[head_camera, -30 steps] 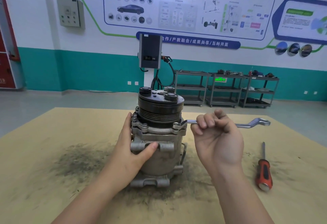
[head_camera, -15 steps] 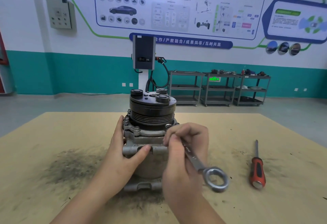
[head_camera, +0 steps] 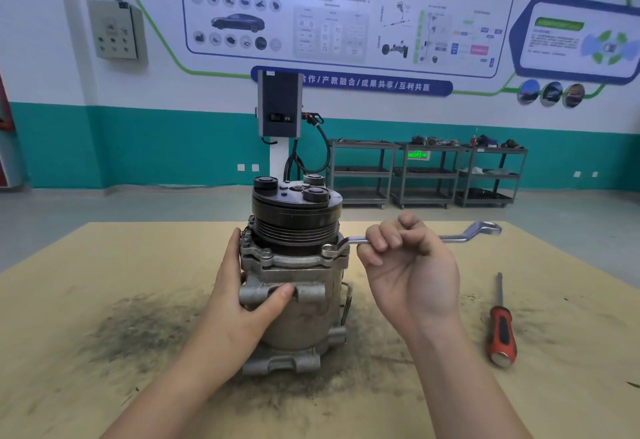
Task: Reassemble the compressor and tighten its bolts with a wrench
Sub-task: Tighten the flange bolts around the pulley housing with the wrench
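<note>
I see the compressor (head_camera: 294,275) standing upright at the centre of the tan surface (head_camera: 86,265), on a dark smear of grime. My left hand (head_camera: 242,300) has its grip round the housing at 9 o'clock, thumb across the front. My right hand (head_camera: 408,265), at 3 o'clock, grips the wrench (head_camera: 453,237), whose near end sits on a flange bolt (head_camera: 329,248). A red-handled screwdriver (head_camera: 500,331) lies farther out at 3 o'clock.

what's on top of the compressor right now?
On top of the compressor sits a black pulley with three round black caps. Whatever lies under the pulley is covered.
</note>
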Available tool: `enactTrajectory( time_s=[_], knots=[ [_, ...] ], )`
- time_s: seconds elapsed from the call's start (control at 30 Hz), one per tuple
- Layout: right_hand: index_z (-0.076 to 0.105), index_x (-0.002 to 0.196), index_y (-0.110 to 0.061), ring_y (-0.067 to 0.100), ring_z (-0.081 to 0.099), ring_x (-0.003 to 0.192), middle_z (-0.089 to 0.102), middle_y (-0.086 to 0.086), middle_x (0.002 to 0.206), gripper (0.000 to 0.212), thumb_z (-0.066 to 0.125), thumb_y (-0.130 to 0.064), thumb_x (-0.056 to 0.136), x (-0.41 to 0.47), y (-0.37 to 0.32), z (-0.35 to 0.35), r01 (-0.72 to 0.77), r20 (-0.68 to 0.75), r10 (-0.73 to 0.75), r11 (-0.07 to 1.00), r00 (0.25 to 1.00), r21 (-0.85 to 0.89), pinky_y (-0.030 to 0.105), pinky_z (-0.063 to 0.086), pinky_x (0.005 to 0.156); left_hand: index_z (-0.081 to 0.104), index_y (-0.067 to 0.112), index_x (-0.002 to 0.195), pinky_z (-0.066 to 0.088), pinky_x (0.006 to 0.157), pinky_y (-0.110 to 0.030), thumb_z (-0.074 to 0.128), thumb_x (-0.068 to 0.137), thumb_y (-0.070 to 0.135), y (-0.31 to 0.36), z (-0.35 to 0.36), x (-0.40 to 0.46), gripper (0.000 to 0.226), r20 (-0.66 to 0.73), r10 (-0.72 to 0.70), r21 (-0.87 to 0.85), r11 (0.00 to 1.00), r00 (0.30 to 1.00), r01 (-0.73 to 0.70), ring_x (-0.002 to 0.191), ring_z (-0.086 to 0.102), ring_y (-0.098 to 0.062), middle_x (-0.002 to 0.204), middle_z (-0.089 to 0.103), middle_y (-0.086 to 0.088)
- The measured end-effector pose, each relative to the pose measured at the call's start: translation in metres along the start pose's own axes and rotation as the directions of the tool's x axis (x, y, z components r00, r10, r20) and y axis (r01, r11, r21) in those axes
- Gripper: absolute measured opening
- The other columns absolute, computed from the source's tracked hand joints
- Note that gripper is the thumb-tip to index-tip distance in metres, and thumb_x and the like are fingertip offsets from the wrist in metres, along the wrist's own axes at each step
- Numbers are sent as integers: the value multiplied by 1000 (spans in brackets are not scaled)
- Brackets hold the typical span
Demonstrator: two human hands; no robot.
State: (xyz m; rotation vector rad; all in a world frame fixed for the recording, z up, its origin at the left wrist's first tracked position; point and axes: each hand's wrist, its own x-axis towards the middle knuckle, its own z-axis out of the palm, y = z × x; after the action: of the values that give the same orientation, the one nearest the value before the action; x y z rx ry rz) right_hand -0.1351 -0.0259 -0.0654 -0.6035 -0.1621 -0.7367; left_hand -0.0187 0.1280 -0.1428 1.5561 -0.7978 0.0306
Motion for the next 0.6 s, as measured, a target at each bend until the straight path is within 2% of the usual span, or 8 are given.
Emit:
enactTrajectory(
  time_s=[0.07,0.17,0.27,0.33,0.4,0.47,0.53,0.6],
  knots=[
    [37,77,-15,15,39,48,38,1,53,19,36,0,65,0,2,0,25,-12,-25,1000,1000,6,22,34,41,15,58,146,41,111,-43,68,52,85,0,0,0,112,1,0,-8,1000,1000,0,133,44,1,145,44,28],
    [37,76,-15,18,39,50,38,2,52,22,40,4,63,-14,16,5,255,28,-253,963,967,-86,23,35,45,16,59,145,40,112,-45,70,55,82,0,1,0,108,1,1,-13,1000,1000,-1,135,44,-3,146,45,25],
    [45,70,-23,22,42,57,46,4,57,31,39,6,66,-36,41,12,519,175,-491,771,854,-369,25,37,54,14,62,144,38,113,-45,71,58,77,-2,0,1,104,-2,2,-3,1000,1000,-2,135,44,-4,146,44,25],
    [47,71,-26,15,47,61,51,2,64,27,44,1,70,-48,57,16,595,279,-533,632,799,-496,21,39,60,12,64,142,39,112,-45,72,55,80,-3,0,2,107,6,-13,3,1000,1000,13,135,46,-7,148,44,21],
    [45,74,-23,5,50,64,53,-1,68,16,46,-6,72,-54,64,19,629,349,-530,563,773,-536,14,41,63,12,67,141,41,111,-46,72,51,82,-4,0,3,109,12,-22,-3,1000,1000,23,133,49,-10,147,47,16],
    [45,75,-20,9,52,65,53,0,67,18,47,-2,72,-52,58,19,609,333,-513,616,791,-500,17,42,66,12,68,140,41,111,-46,73,52,80,-4,0,3,107,8,-20,-7,1000,1000,20,132,50,-11,146,48,16],
    [46,75,-16,20,48,63,51,6,62,24,41,6,69,-45,43,17,542,261,-477,776,839,-324,26,41,64,14,63,143,39,112,-45,73,58,74,-3,0,2,105,1,-2,-8,1000,1000,2,134,47,-8,147,45,20],
    [42,77,-11,22,44,59,47,7,57,20,35,6,69,-36,28,13,483,204,-447,856,871,-185,27,41,59,14,59,146,39,112,-44,71,62,70,-2,0,2,102,0,11,-2,1000,1000,-11,135,43,-3,147,42,25]
  ],
)
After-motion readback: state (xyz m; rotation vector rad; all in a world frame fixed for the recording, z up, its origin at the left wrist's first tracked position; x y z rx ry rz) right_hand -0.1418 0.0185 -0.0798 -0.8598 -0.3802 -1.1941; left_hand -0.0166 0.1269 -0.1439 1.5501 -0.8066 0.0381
